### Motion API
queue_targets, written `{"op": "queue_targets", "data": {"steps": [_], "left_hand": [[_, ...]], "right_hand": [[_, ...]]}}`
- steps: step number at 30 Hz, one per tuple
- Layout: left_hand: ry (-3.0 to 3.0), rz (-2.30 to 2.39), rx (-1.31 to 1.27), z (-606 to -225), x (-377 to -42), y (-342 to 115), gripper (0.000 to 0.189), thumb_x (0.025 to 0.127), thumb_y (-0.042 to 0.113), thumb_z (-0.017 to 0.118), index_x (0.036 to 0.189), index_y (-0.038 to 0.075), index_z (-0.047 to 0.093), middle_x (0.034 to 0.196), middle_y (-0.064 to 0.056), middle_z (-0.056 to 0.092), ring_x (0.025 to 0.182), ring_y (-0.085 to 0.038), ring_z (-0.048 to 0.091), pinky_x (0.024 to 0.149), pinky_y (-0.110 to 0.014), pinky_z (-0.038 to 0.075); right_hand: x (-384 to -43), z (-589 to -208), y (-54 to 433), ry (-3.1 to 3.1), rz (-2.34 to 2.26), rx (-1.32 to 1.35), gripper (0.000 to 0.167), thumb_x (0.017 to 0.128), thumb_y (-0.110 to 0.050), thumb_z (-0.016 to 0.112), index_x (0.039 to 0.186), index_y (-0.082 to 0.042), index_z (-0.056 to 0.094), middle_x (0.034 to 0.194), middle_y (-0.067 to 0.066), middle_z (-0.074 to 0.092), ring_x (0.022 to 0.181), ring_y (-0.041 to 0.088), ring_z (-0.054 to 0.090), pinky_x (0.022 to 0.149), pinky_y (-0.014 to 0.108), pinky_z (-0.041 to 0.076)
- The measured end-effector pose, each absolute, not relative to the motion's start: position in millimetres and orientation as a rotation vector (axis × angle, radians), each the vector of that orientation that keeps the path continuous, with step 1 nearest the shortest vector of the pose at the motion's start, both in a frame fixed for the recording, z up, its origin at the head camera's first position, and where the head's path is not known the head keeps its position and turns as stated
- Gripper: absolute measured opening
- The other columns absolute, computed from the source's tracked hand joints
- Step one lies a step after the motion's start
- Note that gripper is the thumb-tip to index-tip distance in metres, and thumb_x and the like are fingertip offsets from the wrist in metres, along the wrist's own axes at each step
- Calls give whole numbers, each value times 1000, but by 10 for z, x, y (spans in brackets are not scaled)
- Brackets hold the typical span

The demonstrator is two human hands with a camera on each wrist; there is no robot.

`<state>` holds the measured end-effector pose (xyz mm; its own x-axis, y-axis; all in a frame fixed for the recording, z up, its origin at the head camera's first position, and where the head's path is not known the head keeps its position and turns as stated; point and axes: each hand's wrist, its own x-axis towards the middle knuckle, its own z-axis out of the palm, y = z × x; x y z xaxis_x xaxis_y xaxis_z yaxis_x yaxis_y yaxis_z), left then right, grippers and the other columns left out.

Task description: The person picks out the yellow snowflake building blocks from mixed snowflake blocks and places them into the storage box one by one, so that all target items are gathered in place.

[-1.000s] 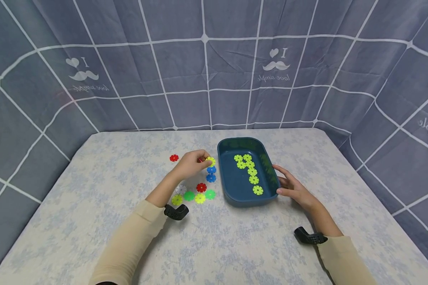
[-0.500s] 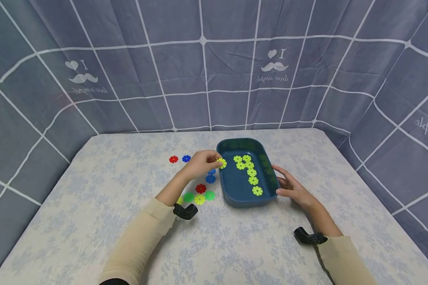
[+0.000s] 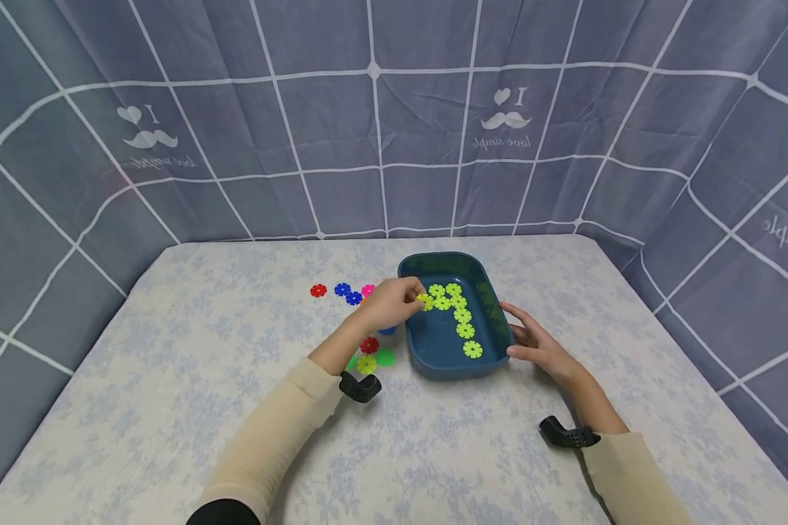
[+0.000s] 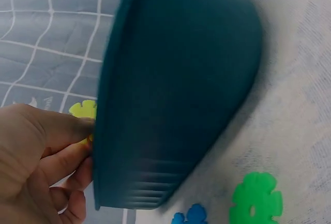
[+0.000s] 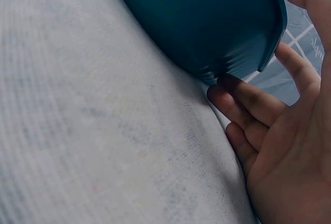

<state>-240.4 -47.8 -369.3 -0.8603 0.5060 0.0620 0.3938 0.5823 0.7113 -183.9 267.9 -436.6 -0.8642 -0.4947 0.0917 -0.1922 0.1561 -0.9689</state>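
Note:
My left hand [image 3: 391,302] pinches a yellow snowflake building disc [image 3: 425,302] between thumb and fingertips, over the left side of the dark teal bin [image 3: 456,374]. In the left wrist view, the disc [image 4: 83,108] shows above the thumb, partly hidden behind the bin's rim. Several yellow discs [image 3: 465,330] lie flat on the bin's floor. Against the bin's right outer wall rests my right hand [image 3: 543,353], fingers spread and loosely bent. The right wrist view shows its fingertips [image 5: 220,97] low on the wall and its thumb up by the rim.
Left of the bin, red [image 3: 318,290], dark blue [image 3: 343,289] and pink discs [image 3: 368,289] lie on the patterned tablecloth [image 3: 236,328]. Nearer me are another red disc [image 3: 369,345], a yellow one [image 3: 366,364] and a green one [image 3: 385,357]. A tile-patterned curtain [image 3: 420,197] hangs behind.
My left hand has carried the yellow disc rightward from the table, across the bin's left rim, to beside the discs inside. The right hand has stayed at the bin.

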Motion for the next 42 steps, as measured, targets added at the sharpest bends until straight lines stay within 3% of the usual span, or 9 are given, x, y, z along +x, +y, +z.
{"op": "queue_targets", "data": {"steps": [4, 10, 15, 19, 23, 29, 32, 38, 42], "left_hand": [[2699, 985, 804, -3724, -2404, -430, 7, 94, 15, 67, 96, 9, 64, 91, -3, 67, 83, -17, 61, 77, -30, 49], [2776, 683, 908, -3743, -2419, -333, 14, 97, 27, 62, 94, 16, 70, 82, 6, 67, 74, -11, 58, 97, -48, 27], [2824, 560, 980, -3748, -2434, -231, 14, 96, 27, 64, 94, 19, 76, 85, 9, 70, 79, -9, 60, 105, -55, 19], [2838, 463, 1023, -3768, -2467, -153, 13, 96, 21, 64, 94, 17, 75, 87, 7, 70, 79, -11, 61, 101, -51, 26], [2827, 388, 1045, -3770, -2501, -84, 15, 97, 16, 62, 103, 13, 75, 99, 1, 72, 89, -15, 64, 98, -45, 34], [2804, 334, 1027, -3754, -2539, -12, 20, 98, 13, 59, 110, 11, 74, 108, -1, 71, 98, -18, 63, 99, -46, 38], [2803, 291, 1009, -3759, -2560, 14, 20, 98, 15, 58, 111, 12, 73, 109, 0, 70, 97, -17, 63, 98, -45, 40], [2789, 254, 967, -3783, -2621, 77, 20, 98, 17, 59, 112, 12, 73, 110, 0, 70, 88, -15, 62, 82, -32, 50], [2791, 234, 921, -3799, -2658, 118, 20, 97, 16, 59, 111, 14, 73, 109, 0, 69, 84, -14, 61, 76, -30, 51]], "right_hand": [[-1828, -4374, 2676, 2172, -1774, -670, 76, 95, -2, 57, 156, -9, 13, 146, 37, 32, 123, 5, 48, 94, 23, 42], [-1836, -4374, 2675, 2178, -1772, -672, 76, 95, -3, 57, 156, -8, 12, 144, 37, 34, 122, 8, 50, 94, 24, 43], [-1824, -4379, 2682, 2187, -1768, -662, 77, 94, -4, 58, 156, -9, 13, 145, 36, 33, 124, 9, 49, 96, 29, 42], [-1822, -4387, 2683, 2170, -1790, -686, 76, 94, -1, 56, 156, -8, 12, 145, 38, 32, 123, 6, 49, 94, 25, 43], [-1832, -4369, 2665, 2168, -1796, -693, 76, 94, -3, 57, 156, -8, 13, 144, 38, 33, 123, 6, 49, 93, 24, 44], [-1842, -4350, 2659, 2178, -1787, -686, 75, 94, -3, 57, 156, -9, 14, 144, 37, 34, 123, 8, 49, 94, 24, 43], [-1847, -4349, 2661, 2180, -1786, -694, 75, 94, -2, 56, 156, -9, 14, 144, 37, 34, 124, 9, 49, 94, 24, 43], [-1843, -4354, 2668, 2163, -1796, -699, 76, 94, -4, 58, 156, -9, 14, 144, 39, 32, 123, 6, 48, 94, 24, 43], [-1841, -4358, 2679, 2141, -1811, -710, 76, 95, -2, 56, 156, -9, 12, 144, 40, 31, 123, 5, 49, 93, 25, 45]]}}
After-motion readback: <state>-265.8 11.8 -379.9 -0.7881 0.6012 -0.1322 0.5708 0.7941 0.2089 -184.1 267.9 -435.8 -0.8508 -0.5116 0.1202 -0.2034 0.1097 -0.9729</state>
